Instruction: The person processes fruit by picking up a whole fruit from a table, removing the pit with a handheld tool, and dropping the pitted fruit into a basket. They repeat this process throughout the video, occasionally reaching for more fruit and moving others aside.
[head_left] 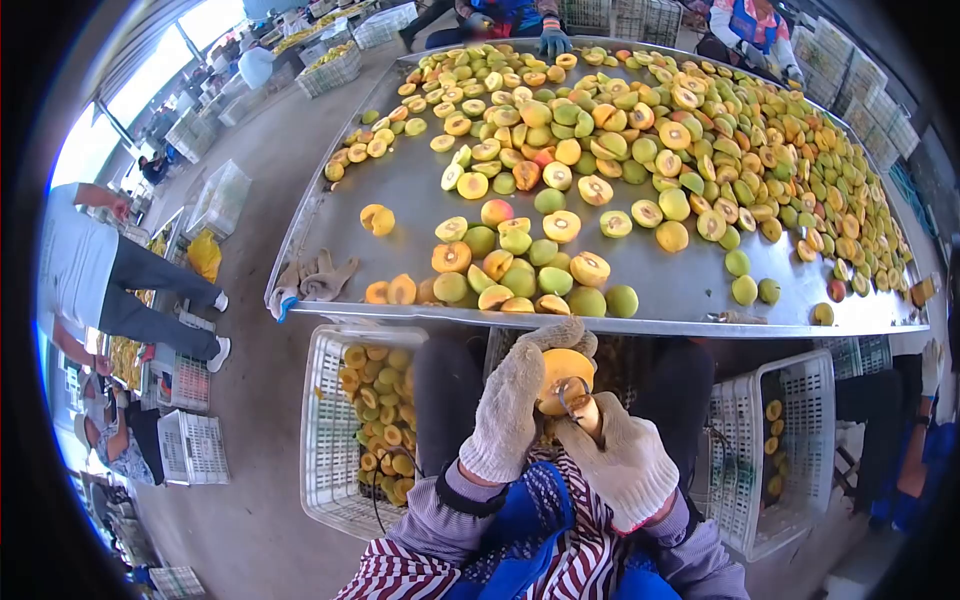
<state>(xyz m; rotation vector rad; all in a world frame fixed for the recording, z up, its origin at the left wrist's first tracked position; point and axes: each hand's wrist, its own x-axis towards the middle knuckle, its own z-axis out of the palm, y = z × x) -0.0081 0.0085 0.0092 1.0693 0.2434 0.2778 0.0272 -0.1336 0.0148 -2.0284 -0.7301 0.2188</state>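
Observation:
My left hand (508, 415), in a whitish knit glove, is wrapped round a yellow peach half (560, 372) with its cut side towards me. My right hand (628, 462), gloved as well, grips the pale handle of a pitting tool (588, 418). The tool's curved metal loop lies against the cut face of the peach. Both hands are over my lap, just in front of the steel table (335, 235). A cluster of halved peaches (515, 275) sits near the table's front edge.
A large heap of peach halves (640, 125) covers the back and right of the table. Dirty gloves (318, 278) lie at its left corner. White crates with peaches stand left (322, 430) and right (735, 470) of my legs. Another person's gloved hand (554, 40) rests at the far edge.

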